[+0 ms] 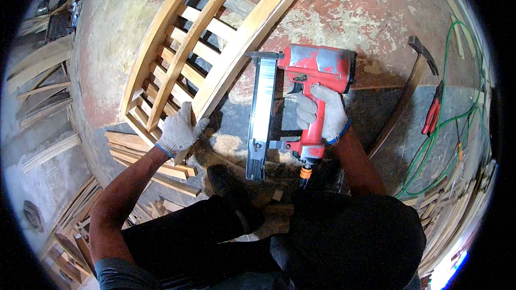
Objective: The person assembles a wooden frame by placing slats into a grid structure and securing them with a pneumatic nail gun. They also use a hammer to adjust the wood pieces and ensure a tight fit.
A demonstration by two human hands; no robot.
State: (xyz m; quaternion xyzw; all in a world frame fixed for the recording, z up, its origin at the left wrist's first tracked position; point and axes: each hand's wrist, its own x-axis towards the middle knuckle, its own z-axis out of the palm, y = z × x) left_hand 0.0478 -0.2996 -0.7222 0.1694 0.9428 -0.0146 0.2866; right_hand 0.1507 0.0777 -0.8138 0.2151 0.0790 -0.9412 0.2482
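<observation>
A slatted wooden frame with curved rails and several cross slats lies on the floor at the upper left. My left hand, in a white knit glove, grips its near end at the corner, thumb and fingers closed about the wood. A red pneumatic nail gun with a long silver magazine hangs to the right of the frame. Around its handle is my gloved right hand. The gun's nose points left, close to the right-hand rail; whether it touches cannot be made out.
At the right lie a hammer, red-handled pliers and a coiled green hose. Loose wooden strips sit below the frame on the left. More timber is piled along both sides. My knees are near the lower middle.
</observation>
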